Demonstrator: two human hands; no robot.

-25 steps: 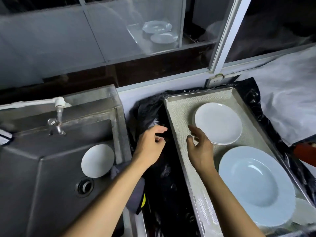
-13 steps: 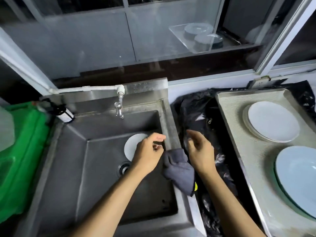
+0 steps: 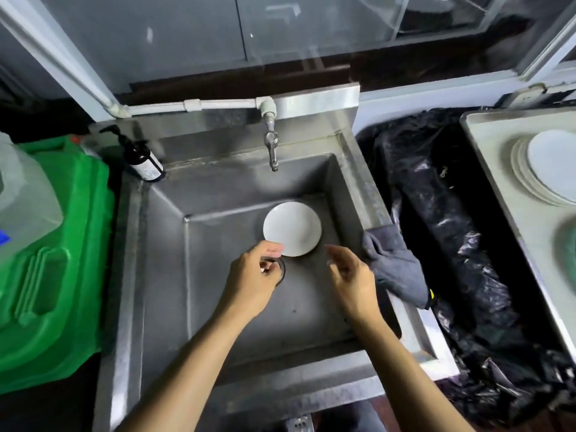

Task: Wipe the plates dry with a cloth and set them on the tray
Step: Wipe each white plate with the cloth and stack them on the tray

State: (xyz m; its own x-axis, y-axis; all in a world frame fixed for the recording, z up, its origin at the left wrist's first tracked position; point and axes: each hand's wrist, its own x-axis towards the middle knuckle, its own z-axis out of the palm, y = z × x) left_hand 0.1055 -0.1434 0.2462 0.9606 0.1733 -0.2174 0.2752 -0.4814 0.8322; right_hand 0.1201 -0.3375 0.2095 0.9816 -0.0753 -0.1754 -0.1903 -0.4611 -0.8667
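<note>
Two bare hands now hover over the steel sink (image 3: 162,275), whereas a second ago they were beside the tray and half a second ago above the sink's right rim by the cloth. With the view swung left, the sink fills the middle and the tray (image 3: 486,157) is cut down to a strip at the right edge. The left hand (image 3: 254,280) is loosely curled above the drain, holding nothing, its thumb tip at the near rim of the small white plate (image 3: 292,229); whether it touches the plate is not clear. The right hand (image 3: 352,275) is relaxed and half open, also holding nothing, just to the left of the grey cloth (image 3: 394,263). That plate lies in the far right part of the basin, in the same spot as before. The cloth is draped over the sink's right rim, as it was half a second ago. On the tray, a stack of white plates (image 3: 548,168) shows at the far right, with a sliver of a larger pale blue plate (image 3: 570,244) nearer.

Around them, largest first: a green plastic container (image 3: 56,260) against the sink's left side, black plastic sheeting (image 3: 452,229) between sink and tray, a dark pump bottle (image 3: 140,157) at the sink's far left corner, and the tap (image 3: 271,141) on the back edge above the basin.
</note>
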